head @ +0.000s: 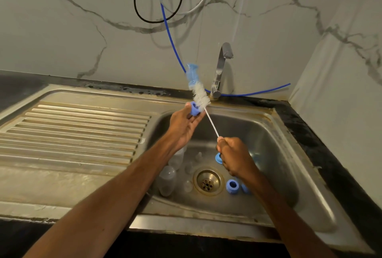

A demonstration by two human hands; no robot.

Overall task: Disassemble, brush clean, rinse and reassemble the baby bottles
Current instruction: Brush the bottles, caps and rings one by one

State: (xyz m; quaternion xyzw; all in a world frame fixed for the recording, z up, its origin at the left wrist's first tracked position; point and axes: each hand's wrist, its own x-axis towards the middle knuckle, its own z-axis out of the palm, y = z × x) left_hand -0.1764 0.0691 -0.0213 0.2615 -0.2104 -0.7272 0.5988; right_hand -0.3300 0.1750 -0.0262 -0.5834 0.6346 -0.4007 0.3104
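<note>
Your right hand (235, 156) grips the bottle brush (199, 94) by its wire stem; your left hand (183, 126) pinches a blue screw ring (194, 111) at its fingertips, against the bristles

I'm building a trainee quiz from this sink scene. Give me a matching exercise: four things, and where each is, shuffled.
1 bottle brush
2 raised blue ring
3 clear bottle
4 tap

A in the sink, left of the drain
B held by the left hand
C at the sink's back rim
D wire handle in the right hand

Pairs: 1-D, 2-B, 3-A, 4-C
</note>
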